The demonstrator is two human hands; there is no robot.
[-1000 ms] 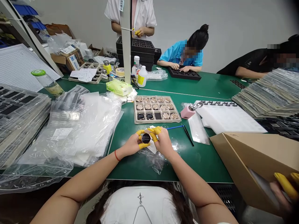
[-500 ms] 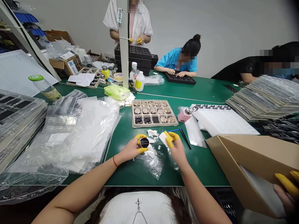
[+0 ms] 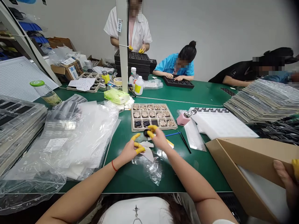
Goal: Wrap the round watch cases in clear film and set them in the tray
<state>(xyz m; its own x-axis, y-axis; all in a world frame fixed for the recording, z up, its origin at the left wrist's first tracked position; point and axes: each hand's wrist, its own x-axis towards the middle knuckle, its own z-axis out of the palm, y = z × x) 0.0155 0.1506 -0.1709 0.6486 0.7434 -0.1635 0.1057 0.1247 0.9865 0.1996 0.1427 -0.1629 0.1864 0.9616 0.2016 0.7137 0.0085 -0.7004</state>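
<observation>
My right hand (image 3: 159, 139), with yellow finger cots, pinches a small round black disc (image 3: 146, 133) just in front of the clear tray. Below and left of it, my left hand (image 3: 130, 148) is open, its cotted fingers apart around an empty gap. Scraps of white paper (image 3: 147, 154) and a crumpled clear plastic bag (image 3: 155, 172) lie by its fingertips. The clear tray (image 3: 153, 129) holds several gold-toned round pieces and two black discs in its cells. Partly hidden behind my right wrist is a yellow and white pad (image 3: 170, 143).
Black tweezers (image 3: 185, 142), a pink pump bottle (image 3: 183, 118) and white foam (image 3: 224, 123) are to the right. Plastic bags (image 3: 86, 137) cover the left. Another person's hand (image 3: 283, 177) grips a cardboard box (image 3: 254, 155) at right. Several co-workers sit or stand across the table.
The black disc has passed from my left hand to my right hand, nearer the tray. My right hand has let go of the yellow and white pad and moved left. My left fingers have come apart.
</observation>
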